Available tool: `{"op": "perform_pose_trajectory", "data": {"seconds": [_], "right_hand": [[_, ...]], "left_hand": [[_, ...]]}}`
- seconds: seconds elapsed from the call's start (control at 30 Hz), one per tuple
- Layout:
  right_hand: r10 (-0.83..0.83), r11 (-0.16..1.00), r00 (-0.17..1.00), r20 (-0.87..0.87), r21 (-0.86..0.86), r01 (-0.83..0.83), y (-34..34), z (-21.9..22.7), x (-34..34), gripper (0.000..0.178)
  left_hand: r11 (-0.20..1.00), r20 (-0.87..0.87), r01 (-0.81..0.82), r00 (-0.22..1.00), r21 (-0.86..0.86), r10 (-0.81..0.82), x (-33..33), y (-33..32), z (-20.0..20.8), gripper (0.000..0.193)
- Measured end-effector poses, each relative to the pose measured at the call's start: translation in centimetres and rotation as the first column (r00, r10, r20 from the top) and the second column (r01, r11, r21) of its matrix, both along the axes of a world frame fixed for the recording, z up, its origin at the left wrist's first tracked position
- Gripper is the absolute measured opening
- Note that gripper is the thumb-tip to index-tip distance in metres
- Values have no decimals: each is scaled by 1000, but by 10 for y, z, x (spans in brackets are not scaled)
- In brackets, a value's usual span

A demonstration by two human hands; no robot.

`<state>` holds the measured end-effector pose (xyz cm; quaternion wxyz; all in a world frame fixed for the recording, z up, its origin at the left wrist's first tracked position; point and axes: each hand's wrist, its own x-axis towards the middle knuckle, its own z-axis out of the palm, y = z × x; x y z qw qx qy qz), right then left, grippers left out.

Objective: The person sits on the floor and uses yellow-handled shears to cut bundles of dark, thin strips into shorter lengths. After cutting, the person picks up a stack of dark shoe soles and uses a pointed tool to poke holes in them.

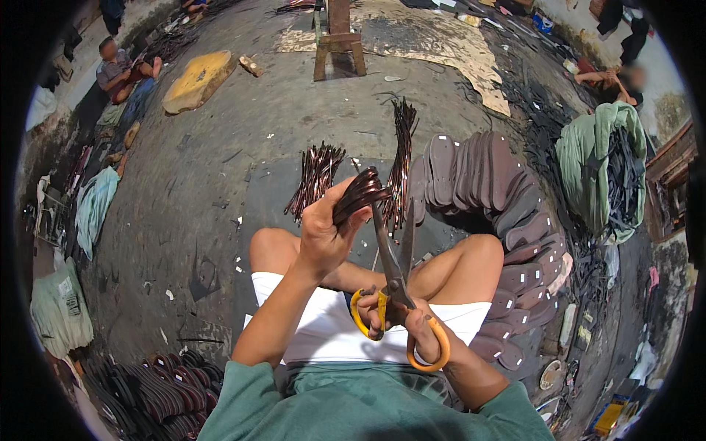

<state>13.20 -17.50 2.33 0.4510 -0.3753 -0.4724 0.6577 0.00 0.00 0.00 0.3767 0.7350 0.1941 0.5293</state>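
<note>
My left hand (327, 231) is closed around a bundle of shiny dark brown strips (360, 197), held up above my crossed legs. In my right hand (412, 320) is a pair of large scissors (397, 275) with yellow-orange handles. Their blades stand apart and point away from me, one blade close to the right end of the bundle. On the floor beyond my left hand lies a loose pile of similar brown strips (316, 176). A longer, narrower bunch of strips (401, 151) lies to the right of that pile.
Brown shoe soles (471, 173) form a curved row at my right. More dark soles (173, 393) are stacked at lower left. A green sack (599, 162) of black strips stands at right. Ahead are a wooden stand (340, 44) and a yellow block (198, 79). Other people sit along both walls.
</note>
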Motion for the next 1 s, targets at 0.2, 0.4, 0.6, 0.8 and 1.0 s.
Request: {"op": "perform_pose_trajectory", "data": {"seconds": [0.2,0.4,0.6,0.8,1.0], "right_hand": [[-42,996,998,-37,71,45,-2,-3,8,78],[-89,996,994,-65,-23,88,13,-8,7,84],[-116,991,965,-235,-91,97,19,-11,-4,98],[-174,983,923,-342,-123,139,20,-9,-9,87],[-149,988,986,-81,-56,144,15,-9,-11,92]], "left_hand": [[998,80,63,995,-16,-61,16,-4,-9,36],[984,-115,161,982,79,-152,3,-7,-10,36],[971,-119,144,985,191,-123,-2,1,-10,29],[949,-194,203,968,241,-157,-4,6,1,40],[948,-183,138,979,288,-86,-1,4,-1,50]]}}
